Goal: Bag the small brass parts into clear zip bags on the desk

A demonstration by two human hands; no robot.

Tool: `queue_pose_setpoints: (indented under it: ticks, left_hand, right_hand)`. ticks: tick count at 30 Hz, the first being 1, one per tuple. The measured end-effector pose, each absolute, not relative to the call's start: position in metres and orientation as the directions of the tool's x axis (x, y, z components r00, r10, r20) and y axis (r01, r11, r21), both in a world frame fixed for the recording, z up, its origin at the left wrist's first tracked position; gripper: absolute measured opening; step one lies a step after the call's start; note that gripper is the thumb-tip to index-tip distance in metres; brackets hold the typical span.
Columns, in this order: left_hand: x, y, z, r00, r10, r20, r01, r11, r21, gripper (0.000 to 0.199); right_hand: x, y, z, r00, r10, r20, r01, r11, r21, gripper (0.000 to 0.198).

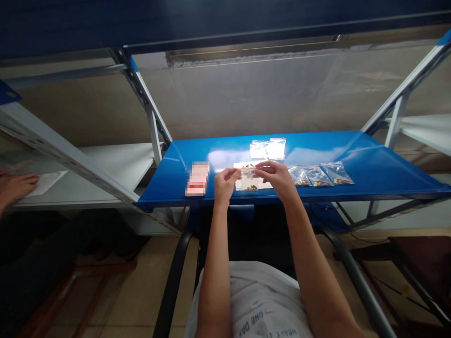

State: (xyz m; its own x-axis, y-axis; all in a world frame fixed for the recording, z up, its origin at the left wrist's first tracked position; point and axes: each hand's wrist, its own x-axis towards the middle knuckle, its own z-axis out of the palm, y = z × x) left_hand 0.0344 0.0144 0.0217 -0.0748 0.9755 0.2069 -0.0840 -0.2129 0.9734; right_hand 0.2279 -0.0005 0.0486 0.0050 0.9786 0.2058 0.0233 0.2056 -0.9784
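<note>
Fingers (235,176) of the left hand (224,188) and right hand (279,178) are closed in a pinch at the top edge of a clear bag (247,180); exact contact is too small to confirm. It is at the near side of the blue table (221,145). Filled bags (320,175) lie at 3 o'clock. Step in hand: apparently, sealing the top. Next move calls for even pressure along that edge.

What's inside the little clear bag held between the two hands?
Small dark and yellowish pieces lie near the bottom of the clear bag. The left hand and right hand cover parts of its top; what's behind them can't be seen.
</note>
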Motion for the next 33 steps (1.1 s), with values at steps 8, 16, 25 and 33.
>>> queue_pose_setpoints:
  ticks: [8,16,25,33]
  left_hand:
    - [0.038,0.015,0.022,-0.013,0.971,0.24,-0.034,-0.241,0.97,0.024]
    - [0.041,0.016,0.018,0.044,0.977,0.208,-0.104,-0.202,0.974,0.033]
    - [0.045,0.015,0.016,0.053,0.966,0.253,-0.042,-0.251,0.967,0.03]
    - [0.047,0.015,0.016,-0.015,0.969,0.246,-0.044,-0.247,0.968,0.031]
  right_hand:
    - [0.227,0.001,0.048,0.054,0.967,0.247,0.029,0.246,-0.969,0.03]
    - [0.226,-0.003,0.051,0.055,0.972,0.228,0.047,0.226,-0.973,0.034]
    - [0.227,-0.005,0.052,-0.003,0.984,0.178,0.017,0.178,-0.984,0.046]
    - [0.228,0.001,0.045,-0.038,0.983,0.179,0.013,0.18,-0.984,0.04]
